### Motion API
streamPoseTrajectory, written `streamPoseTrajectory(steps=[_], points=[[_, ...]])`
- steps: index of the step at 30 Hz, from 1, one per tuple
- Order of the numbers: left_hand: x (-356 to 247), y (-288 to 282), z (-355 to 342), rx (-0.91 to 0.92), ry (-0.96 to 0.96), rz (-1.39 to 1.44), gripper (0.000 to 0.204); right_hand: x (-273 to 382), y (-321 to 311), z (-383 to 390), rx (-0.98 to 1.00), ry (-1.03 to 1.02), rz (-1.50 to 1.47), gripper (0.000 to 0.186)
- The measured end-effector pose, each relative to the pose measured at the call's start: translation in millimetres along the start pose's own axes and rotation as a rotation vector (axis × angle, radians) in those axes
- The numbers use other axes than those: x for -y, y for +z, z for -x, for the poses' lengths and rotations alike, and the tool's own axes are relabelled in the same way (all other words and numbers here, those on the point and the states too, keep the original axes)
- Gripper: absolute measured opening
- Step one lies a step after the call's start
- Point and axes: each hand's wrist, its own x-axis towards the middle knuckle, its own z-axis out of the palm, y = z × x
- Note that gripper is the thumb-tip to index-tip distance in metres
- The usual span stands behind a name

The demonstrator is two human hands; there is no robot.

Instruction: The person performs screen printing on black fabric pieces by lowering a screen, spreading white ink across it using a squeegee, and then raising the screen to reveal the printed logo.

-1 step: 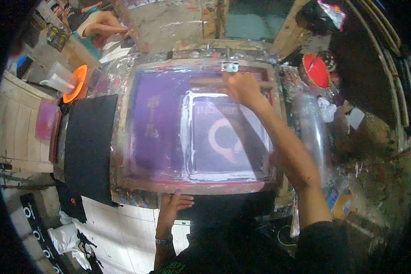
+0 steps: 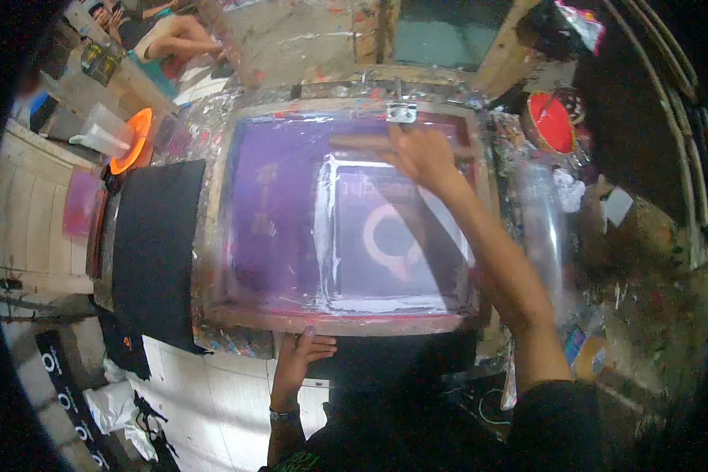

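A wooden-framed printing screen with purple mesh lies on the worktable. White tape borders a pale ring-shaped design on its right half. My right hand is closed around a wooden squeegee near the screen's far edge, just below a metal hinge clamp. At the near edge, my left hand has its thumb up against the frame and its other fingers stretched to the right. Black fabric shows under the screen's near side; the squeegee's blade is hidden.
A black sheet lies left of the screen. Beyond it stand an orange bowl and a clear plastic jug. To the right are a bowl of red ink, a clear plastic roll and a tape roll. Another person sits at the far left.
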Motion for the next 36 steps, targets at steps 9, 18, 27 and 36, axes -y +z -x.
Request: streamPoseTrajectory(steps=[9,18,27,36], points=[[11.5,-7.1,-11.5,0.036,0.126,0.059,0.043,134.2,-73.3,180.6,0.268,0.074,-0.139,0.039],[8.6,-0.4,-3.3,0.075,0.438,0.019,0.034,154.1,-126.4,176.1,-0.153,0.225,-0.019,0.047],[-139.6,71.9,-26.5,-0.263,1.485,0.028,0.035,104.2,-259.5,40.3,-0.613,0.060,0.240,0.058],[-159.9,51.8,-248.0,-0.425,1.534,-1.430,0.034,41.0,-332.0,-71.3,-0.174,0.269,0.141,0.081]])
